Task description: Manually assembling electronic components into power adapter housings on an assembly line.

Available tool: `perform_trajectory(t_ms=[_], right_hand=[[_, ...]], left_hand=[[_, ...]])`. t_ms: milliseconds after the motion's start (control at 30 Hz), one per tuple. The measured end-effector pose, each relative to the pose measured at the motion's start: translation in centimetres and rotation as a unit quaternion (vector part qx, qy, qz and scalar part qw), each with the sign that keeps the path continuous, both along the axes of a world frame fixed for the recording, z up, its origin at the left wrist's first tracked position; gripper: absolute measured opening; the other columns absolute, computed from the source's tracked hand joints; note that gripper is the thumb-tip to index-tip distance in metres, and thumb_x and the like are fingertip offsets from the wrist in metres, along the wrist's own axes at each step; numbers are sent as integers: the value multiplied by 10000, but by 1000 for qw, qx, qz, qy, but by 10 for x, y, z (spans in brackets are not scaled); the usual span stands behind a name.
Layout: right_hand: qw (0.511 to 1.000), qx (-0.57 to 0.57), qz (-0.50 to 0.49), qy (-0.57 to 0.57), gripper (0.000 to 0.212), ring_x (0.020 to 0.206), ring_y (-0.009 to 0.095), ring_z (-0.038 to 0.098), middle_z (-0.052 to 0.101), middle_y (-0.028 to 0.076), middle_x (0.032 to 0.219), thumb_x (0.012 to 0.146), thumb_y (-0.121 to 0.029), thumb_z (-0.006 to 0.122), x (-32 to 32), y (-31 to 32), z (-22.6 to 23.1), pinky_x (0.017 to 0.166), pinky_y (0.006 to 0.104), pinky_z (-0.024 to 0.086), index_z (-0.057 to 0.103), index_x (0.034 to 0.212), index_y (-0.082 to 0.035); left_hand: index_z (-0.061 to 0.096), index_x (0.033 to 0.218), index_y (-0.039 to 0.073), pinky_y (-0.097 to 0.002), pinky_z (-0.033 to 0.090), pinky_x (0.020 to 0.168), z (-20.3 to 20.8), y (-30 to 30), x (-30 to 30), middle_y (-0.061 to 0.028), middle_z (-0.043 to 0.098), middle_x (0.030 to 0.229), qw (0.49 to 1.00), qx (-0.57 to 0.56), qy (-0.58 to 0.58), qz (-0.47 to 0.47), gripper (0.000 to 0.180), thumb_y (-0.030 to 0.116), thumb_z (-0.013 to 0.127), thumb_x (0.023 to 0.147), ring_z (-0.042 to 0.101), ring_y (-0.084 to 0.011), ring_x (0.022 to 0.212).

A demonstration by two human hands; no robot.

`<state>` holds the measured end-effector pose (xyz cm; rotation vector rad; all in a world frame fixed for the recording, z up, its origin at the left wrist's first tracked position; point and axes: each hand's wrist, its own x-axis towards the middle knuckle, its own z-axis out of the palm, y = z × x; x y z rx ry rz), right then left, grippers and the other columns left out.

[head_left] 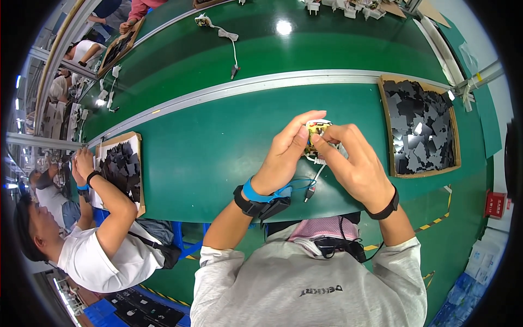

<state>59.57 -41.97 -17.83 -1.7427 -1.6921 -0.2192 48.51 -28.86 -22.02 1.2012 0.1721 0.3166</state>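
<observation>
Item in hand: small white plastic adapter shell with exposed yellow circuit board (317, 131), raised above the green conveyor table (218, 141), between both hands.

Left hand (283, 155): I read the fingers as closed, pinching the shell's left side.

Right hand (354, 163): fingers curled shut on its right side, thumb pressing the board.

Condition: board visible, so I judge the casing not yet closed; a thin white lead with a dark plug (311, 191) dangles below.

Nearby: cardboard tray of dark grey sheet pieces (422, 128) to the right, apart from the hands.

Adjacent: a co-worker's hand (84, 163) at another such tray (122, 166).
</observation>
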Motion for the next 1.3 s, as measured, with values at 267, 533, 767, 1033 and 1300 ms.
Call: perform_trajectory(t_ms=[267,533,767,1033,1300], right_hand=[[998,6,20,52,323,816,234,597,572,106,945,727,89,687,6,0,0,654,329,504,673,1035,-7],[959,20,-26,281,287,840,192,607,587,104,951,807,96,631,14,-4,11,744,301,508,644,1075,-7],[920,-24,-3,392,301,889,127,574,571,59,969,865,78,602,19,-6,6,825,271,477,563,1156,11],[900,0,-16,436,307,894,112,554,547,49,965,873,87,599,6,-4,0,850,265,465,481,1148,17],[918,6,-35,394,272,880,118,561,546,62,976,873,92,590,3,8,-3,833,273,478,492,1116,17]], left_hand=[[475,1316,15,-264,491,852,-3,2,2,-85,590,1159,999,-40,-2,8,413,316,359,1059,589,-128,995],[473,1320,25,-277,509,830,-9,1,2,-92,596,1160,998,-43,-45,-18,407,315,417,1041,601,-141,971],[520,1280,20,-294,484,876,0,1,1,-87,599,1166,1000,16,-19,-2,377,297,450,1033,584,-157,1020],[582,1208,25,-289,435,939,-10,0,-2,-78,600,1157,993,90,-71,5,328,277,474,1028,562,-151,1066],[543,1229,23,-286,446,912,-8,-2,3,-64,583,1138,994,73,-69,41,336,283,468,1029,563,-145,1028]])
